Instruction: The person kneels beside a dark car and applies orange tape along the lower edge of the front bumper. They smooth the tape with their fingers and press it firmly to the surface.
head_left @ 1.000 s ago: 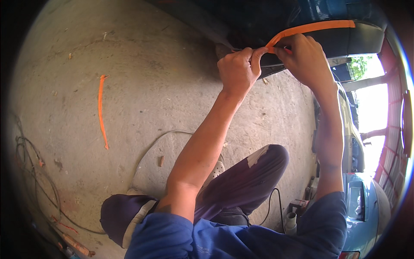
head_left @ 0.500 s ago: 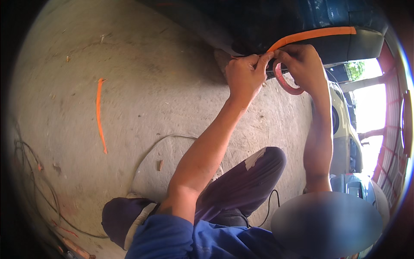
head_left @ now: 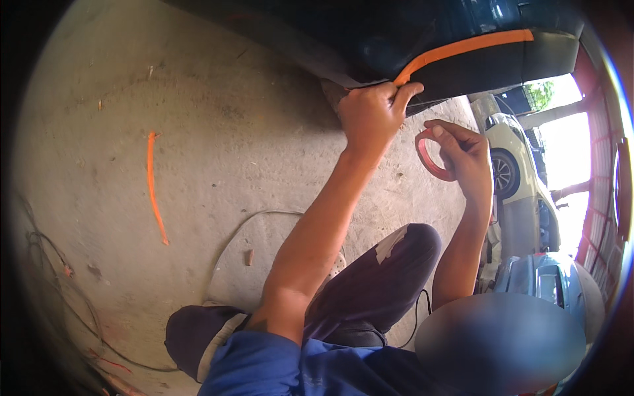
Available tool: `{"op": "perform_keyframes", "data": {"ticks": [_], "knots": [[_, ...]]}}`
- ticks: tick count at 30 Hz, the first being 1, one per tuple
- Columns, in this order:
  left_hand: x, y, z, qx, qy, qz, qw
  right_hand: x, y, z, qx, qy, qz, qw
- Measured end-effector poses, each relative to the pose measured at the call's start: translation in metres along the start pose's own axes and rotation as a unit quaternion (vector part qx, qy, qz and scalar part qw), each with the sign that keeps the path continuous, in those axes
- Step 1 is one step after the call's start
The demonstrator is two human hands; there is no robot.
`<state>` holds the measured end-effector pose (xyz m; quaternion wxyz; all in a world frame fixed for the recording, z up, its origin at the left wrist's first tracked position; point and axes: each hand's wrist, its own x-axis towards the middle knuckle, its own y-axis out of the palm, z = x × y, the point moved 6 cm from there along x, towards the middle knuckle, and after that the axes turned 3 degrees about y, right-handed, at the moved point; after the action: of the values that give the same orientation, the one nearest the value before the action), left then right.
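A strip of orange tape (head_left: 462,49) runs in a curve along the seam between a dark blue vehicle's body (head_left: 485,16) and its black lower trim (head_left: 489,69). At the strip's near left end is my left hand (head_left: 373,113), its fingers curled in at the trim's edge and the thumb sticking out to the right. What those fingers hold is hidden. Below the trim and apart from it, my right hand (head_left: 470,162) grips a roll of reddish-orange tape (head_left: 432,165) between thumb and fingers.
A loose orange strip (head_left: 152,191) lies on the concrete floor (head_left: 218,152) at left. Cables (head_left: 72,277) coil at the lower left. My bent knee (head_left: 416,247) is below my hands. At right stand a pale car (head_left: 518,185) and a light blue vehicle (head_left: 545,277).
My right hand has drawn down from the trim with the tape roll, away from my left hand. The left hand stays at the strip's end, its thumb now lifted outward.
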<state>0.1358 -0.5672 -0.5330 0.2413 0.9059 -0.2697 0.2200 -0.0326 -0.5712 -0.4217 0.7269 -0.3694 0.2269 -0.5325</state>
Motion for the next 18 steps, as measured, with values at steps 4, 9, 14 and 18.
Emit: {"op": "perform_keyframes", "data": {"ticks": [4, 9, 14, 18], "knots": [[-0.015, -0.013, 0.02, -0.056, -0.064, -0.017, 0.996, 0.003, 0.026, -0.022, 0.073, -0.003, 0.021, 0.997], [-0.004, -0.02, 0.052, 0.026, -0.097, 0.027, 0.995, 0.021, 0.068, -0.052, 0.168, -0.026, 0.046, 0.984], [-0.019, -0.042, 0.068, -0.046, -0.21, 0.041, 0.976, 0.022, 0.103, -0.064, 0.328, -0.023, 0.126, 0.936], [-0.018, -0.055, 0.044, -0.16, -0.174, 0.019, 0.971, 0.016, 0.119, -0.07, 0.308, -0.046, 0.109, 0.944]]}}
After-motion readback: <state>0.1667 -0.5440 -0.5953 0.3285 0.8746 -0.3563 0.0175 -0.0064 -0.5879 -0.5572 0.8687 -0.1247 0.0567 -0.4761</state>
